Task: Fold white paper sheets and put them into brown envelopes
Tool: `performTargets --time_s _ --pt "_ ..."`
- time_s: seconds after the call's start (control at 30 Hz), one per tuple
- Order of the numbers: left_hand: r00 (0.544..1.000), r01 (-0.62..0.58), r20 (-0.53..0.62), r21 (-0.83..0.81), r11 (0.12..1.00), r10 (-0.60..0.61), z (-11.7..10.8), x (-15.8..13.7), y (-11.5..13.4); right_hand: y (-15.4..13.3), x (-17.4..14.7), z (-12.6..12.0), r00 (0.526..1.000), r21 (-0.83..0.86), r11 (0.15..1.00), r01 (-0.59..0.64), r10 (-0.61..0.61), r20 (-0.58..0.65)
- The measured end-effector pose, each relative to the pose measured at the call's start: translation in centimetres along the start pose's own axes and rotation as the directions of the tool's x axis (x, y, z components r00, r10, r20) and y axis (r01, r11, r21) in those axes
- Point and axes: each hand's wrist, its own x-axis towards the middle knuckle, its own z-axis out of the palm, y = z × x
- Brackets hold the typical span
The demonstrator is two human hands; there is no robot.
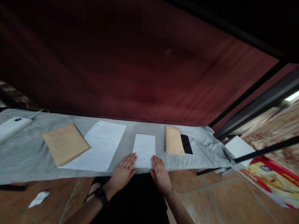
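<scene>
Directly in front of me a folded white sheet of paper [144,150] lies flat on the grey cloth of the table. My left hand [125,170] rests at its lower left edge, fingers stretched out and flat. At its lower right edge my right hand [160,174] lies the same way, fingertips touching the paper's side. Left of it, a larger white sheet [102,146] with a faint crease lies partly under a stack of brown envelopes [65,143]. Over to the right, more brown envelopes [174,140] partly cover a dark phone [187,144].
The grey cloth [198,163] covers a narrow table against a dark red panel [140,77]. A white device [14,127] with a cable lies at the far left. A red and yellow box [273,180] stands at the right. Crumpled white paper [39,199] lies on the tiled floor.
</scene>
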Motion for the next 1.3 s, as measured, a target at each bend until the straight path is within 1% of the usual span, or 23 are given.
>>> performTargets --time_s 0.1,0.17,0.23,0.3,0.4,0.5,0.57,0.63,0.7,0.8,0.87,0.97,1.03,1.13,1.3 --pt "0.998 0.041 0.045 -0.042 0.998 -0.039 -0.6 0.9 -0.2 0.1 -0.1 -0.3 1.0 0.011 1.0 -0.001 0.001 0.005" --pt "0.996 0.065 0.06 -0.078 0.995 -0.06 -0.9 2.2 -0.3 -0.1 0.0 -0.4 1.0 0.022 1.0 0.001 -0.002 0.009" --pt "0.997 0.048 0.072 -0.112 0.992 -0.04 -0.8 4.0 -0.1 -0.1 0.1 -0.5 1.0 0.032 0.999 0.004 -0.004 0.017" --pt "0.995 0.006 0.1 -0.135 0.991 0.007 -0.2 6.2 0.5 -0.1 0.2 -0.5 1.0 0.044 0.999 0.005 -0.006 0.029" --pt "0.985 -0.036 0.165 -0.142 0.989 0.059 1.4 9.4 1.6 0.1 0.3 -0.5 0.999 0.064 0.998 -0.001 -0.001 0.04" --pt "0.981 -0.03 0.185 -0.14 0.99 0.056 3.1 11.7 2.0 0.1 0.3 -0.4 0.999 0.072 0.997 -0.017 0.015 0.03" --pt "0.984 -0.01 0.177 -0.12 0.993 0.031 3.9 12.3 1.3 0.1 0.3 -0.4 0.999 0.074 0.997 -0.02 0.018 0.026" --pt "0.989 0.024 0.144 -0.087 0.996 -0.011 4.1 11.9 0.1 0.0 0.3 -0.5 1.0 0.082 0.996 -0.022 0.02 0.022" --pt "0.994 0.045 0.103 -0.064 0.997 -0.039 3.9 10.6 -1.4 0.0 0.3 -0.6 0.999 0.094 0.995 -0.027 0.025 0.022" --pt "0.995 0.059 0.08 -0.031 0.998 -0.056 2.6 7.3 -3.3 0.1 0.4 -0.7 0.999 0.123 0.992 -0.036 0.031 0.041" --pt "0.996 0.032 0.084 -0.029 0.999 -0.029 1.5 5.0 -4.0 0.4 0.4 -0.7 0.998 0.154 0.987 -0.04 0.032 0.052" --pt "0.991 -0.07 0.113 -0.054 0.996 0.076 -0.1 2.3 -4.0 0.9 0.6 -0.7 0.998 0.207 0.977 -0.042 0.031 0.057" --pt "0.985 -0.108 0.126 -0.059 0.992 0.115 -0.8 1.5 -3.6 1.1 0.8 -0.9 0.998 0.237 0.97 -0.049 0.037 0.057" --pt "0.986 -0.1 0.128 -0.052 0.994 0.106 -1.2 1.3 -2.9 1.3 1.2 -1.0 0.996 0.264 0.962 -0.075 0.061 0.059" --pt "0.989 -0.064 0.127 -0.048 0.997 0.07 -0.8 1.8 -2.3 1.0 1.5 -1.0 0.995 0.27 0.958 -0.096 0.09 0.036"
